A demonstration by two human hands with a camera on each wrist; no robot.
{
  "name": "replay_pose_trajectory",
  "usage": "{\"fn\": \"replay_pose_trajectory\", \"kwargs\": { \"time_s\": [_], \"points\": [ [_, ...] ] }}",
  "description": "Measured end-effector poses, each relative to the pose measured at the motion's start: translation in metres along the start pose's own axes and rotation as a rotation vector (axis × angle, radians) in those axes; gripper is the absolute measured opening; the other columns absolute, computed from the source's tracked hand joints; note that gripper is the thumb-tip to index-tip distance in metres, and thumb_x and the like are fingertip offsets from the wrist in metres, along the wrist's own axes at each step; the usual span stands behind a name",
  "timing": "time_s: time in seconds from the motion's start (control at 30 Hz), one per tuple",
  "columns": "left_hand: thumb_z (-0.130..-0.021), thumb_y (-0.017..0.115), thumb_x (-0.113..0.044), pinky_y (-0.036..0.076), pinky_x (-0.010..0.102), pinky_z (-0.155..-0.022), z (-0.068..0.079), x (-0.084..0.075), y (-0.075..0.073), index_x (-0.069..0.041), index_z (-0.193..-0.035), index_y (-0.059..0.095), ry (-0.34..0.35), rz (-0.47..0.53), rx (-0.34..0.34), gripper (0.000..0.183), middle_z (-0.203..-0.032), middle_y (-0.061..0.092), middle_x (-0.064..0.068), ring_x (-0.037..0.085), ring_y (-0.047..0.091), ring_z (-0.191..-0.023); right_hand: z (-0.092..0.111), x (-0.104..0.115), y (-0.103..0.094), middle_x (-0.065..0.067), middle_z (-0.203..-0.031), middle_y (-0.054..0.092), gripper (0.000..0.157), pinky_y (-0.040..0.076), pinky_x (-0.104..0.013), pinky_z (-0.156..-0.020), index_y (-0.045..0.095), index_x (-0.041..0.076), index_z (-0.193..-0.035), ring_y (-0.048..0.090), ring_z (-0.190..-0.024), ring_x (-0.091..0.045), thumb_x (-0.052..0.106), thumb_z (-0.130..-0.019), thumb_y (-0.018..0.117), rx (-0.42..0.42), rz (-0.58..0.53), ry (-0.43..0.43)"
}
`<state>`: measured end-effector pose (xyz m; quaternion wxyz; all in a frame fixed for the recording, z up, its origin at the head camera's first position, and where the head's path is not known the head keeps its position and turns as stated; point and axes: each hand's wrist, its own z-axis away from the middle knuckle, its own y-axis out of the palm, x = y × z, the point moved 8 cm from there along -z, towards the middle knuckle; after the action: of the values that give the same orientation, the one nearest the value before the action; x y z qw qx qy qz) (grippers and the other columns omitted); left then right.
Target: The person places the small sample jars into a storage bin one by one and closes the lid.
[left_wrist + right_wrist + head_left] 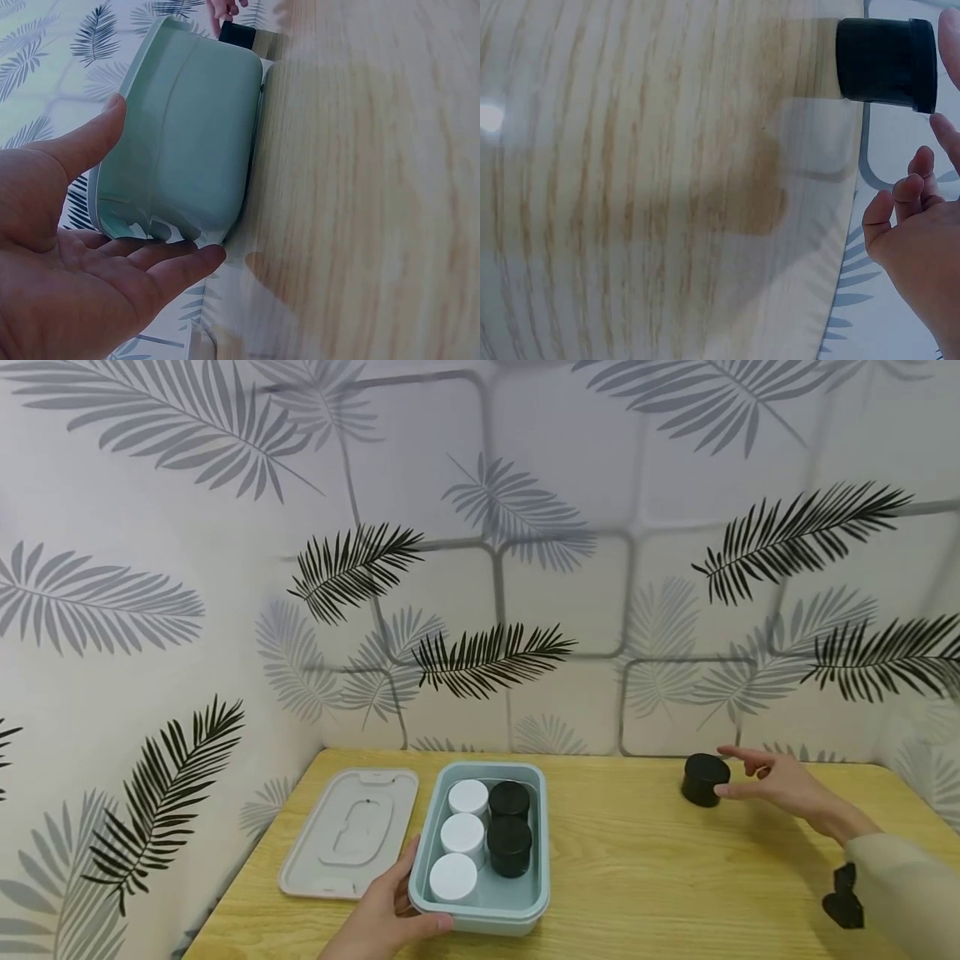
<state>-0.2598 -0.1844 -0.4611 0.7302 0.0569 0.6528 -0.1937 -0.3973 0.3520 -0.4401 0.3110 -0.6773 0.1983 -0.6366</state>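
My left hand [385, 910] holds the near left corner of a light green plastic box [543, 860], thumb along its front and fingers at its left side. Inside the box stand white-topped round jars [462, 833] in a left column and two black jars [510, 843] on the right. A third black lidded jar [706, 779] stands upright on the table toward the back right. Beside it is my right hand [783, 789], with thumb and forefinger spread around the jar and the other fingers bent. In the right wrist view the fingertips are close to the lid [924, 66]; contact is unclear.
A pale flat lid [356, 831] lies on the wooden table [615, 860], left of the box. Leaf-patterned wall covering [562, 602] rises behind the table's back edge and on the left. A black strap [844, 897] hangs at my right wrist.
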Motion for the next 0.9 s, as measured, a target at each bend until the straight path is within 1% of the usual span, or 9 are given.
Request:
{"fn": "replay_pose_trajectory", "kwargs": {
  "time_s": [0.17,0.27,0.47,0.53,0.6,0.77,0.83,0.9],
  "points": [
    [-0.091,0.087,-0.028,0.052,0.038,-0.105,-0.001,0.000,0.000,-0.003,-0.169,0.006,-0.020,-0.022,-0.014,0.115,-0.167,0.026,0.031,0.030,0.056,-0.134,-0.004,-0.006,0.001,-0.022,-0.118,0.042,0.083,0.037,-0.040,-0.074,0.042,0.000,-0.160,0.037,-0.099,-0.030,0.038,-0.097,0.079,-0.005,-0.007,0.012],
    [-0.091,0.087,-0.027,0.052,0.038,-0.104,-0.001,-0.001,0.000,-0.003,-0.169,0.006,-0.020,-0.023,-0.015,0.115,-0.166,0.026,0.031,0.030,0.057,-0.133,-0.006,-0.008,0.001,-0.021,-0.120,0.043,0.082,0.038,-0.039,-0.074,0.043,0.002,-0.160,0.037,-0.099,-0.029,0.038,-0.096,0.079,-0.012,0.001,0.005],
    [-0.091,0.087,-0.025,0.053,0.035,-0.102,0.001,-0.002,0.001,0.000,-0.168,0.005,0.001,0.006,0.005,0.115,-0.166,0.026,0.033,0.030,0.058,-0.131,-0.008,-0.010,0.006,-0.016,-0.110,0.037,0.082,0.033,-0.038,-0.069,0.042,0.002,-0.161,0.034,-0.092,-0.026,0.036,-0.097,0.079,0.014,-0.026,0.005],
    [-0.092,0.087,-0.024,0.054,0.035,-0.102,0.001,-0.003,0.002,0.001,-0.168,0.004,0.008,0.018,0.015,0.115,-0.165,0.026,0.034,0.030,0.059,-0.131,-0.007,-0.010,0.007,-0.015,-0.109,0.037,0.081,0.033,-0.038,-0.070,0.042,0.003,-0.161,0.034,-0.092,-0.026,0.036,-0.097,0.079,0.018,-0.028,0.009],
    [-0.092,0.086,-0.025,0.053,0.035,-0.102,0.001,-0.003,0.003,0.001,-0.168,0.004,0.009,0.021,0.017,0.115,-0.165,0.026,0.033,0.030,0.058,-0.131,-0.007,-0.009,0.008,-0.013,-0.104,0.035,0.081,0.032,-0.040,-0.070,0.042,0.003,-0.161,0.034,-0.091,-0.026,0.036,-0.097,0.079,0.017,-0.024,0.008],
    [-0.091,0.087,-0.027,0.053,0.037,-0.103,-0.001,-0.001,0.001,-0.001,-0.168,0.006,-0.013,0.003,-0.001,0.115,-0.166,0.026,0.032,0.029,0.058,-0.131,-0.009,-0.006,0.008,-0.018,-0.113,0.043,0.081,0.034,-0.044,-0.075,0.044,0.003,-0.160,0.038,-0.100,-0.030,0.039,-0.097,0.079,0.010,0.005,-0.002],
    [-0.091,0.087,-0.027,0.053,0.037,-0.103,-0.001,0.000,0.000,-0.001,-0.168,0.006,-0.016,-0.006,-0.008,0.115,-0.166,0.026,0.032,0.030,0.058,-0.131,-0.010,-0.004,0.009,-0.026,-0.129,0.047,0.081,0.037,-0.045,-0.079,0.045,0.002,-0.159,0.041,-0.109,-0.035,0.040,-0.096,0.079,0.009,0.006,-0.004],
    [-0.091,0.087,-0.027,0.053,0.037,-0.103,-0.001,0.000,0.000,-0.001,-0.168,0.006,-0.009,-0.006,-0.007,0.115,-0.166,0.026,0.032,0.030,0.058,-0.132,-0.009,-0.002,0.010,-0.033,-0.141,0.047,0.080,0.043,-0.046,-0.084,0.046,0.001,-0.158,0.046,-0.119,-0.042,0.039,-0.096,0.080,0.005,0.001,-0.009]
  ]
}}
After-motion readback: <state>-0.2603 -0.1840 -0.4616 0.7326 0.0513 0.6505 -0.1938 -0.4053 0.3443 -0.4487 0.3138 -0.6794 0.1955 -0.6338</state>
